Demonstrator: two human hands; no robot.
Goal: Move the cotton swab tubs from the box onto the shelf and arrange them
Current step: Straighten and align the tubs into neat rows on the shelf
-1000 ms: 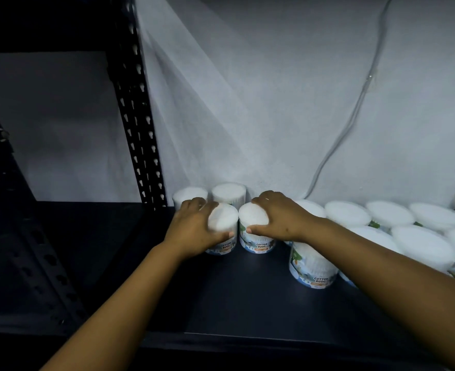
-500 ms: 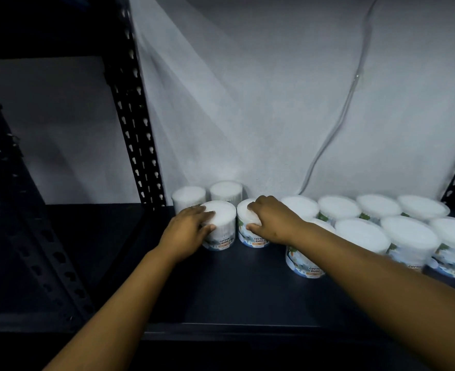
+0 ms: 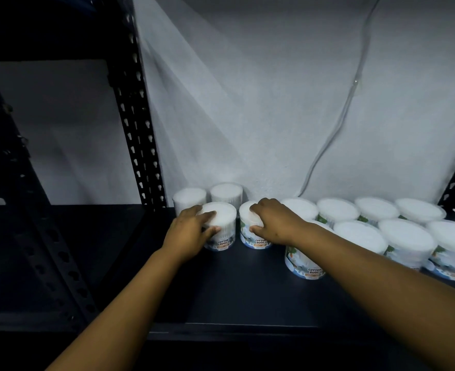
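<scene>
While the dark shelf [image 3: 247, 295] takes up most of the lower view, it's backed by a white sheet [image 3: 274, 103] with a pale cable [image 3: 336, 124] hung down it, and framed by a black perforated upright [image 3: 136, 116] at the left. A block of cotton swab tubs [image 3: 397, 236] is lined up in two rows along the right side of the shelf, lids up, packed close together. Two more tubs [image 3: 207, 195] are parked at the back, just right of the upright. In front of those, a left front tub [image 3: 222, 228] and a right front tub [image 3: 253, 231] are stood side by side with a small gap between them, "COTTON BUDS" labels facing out. The left front tub is gripped by the left hand [image 3: 191, 231], fingers over the lid and thumb curled round the side. The right front tub is held by the right hand [image 3: 274, 220] the same way, fingers on the lid rim, thumb low on the wall. Both tubs seem to be seated flat on the shelf, though the bases are kinda lost in the dim light.
</scene>
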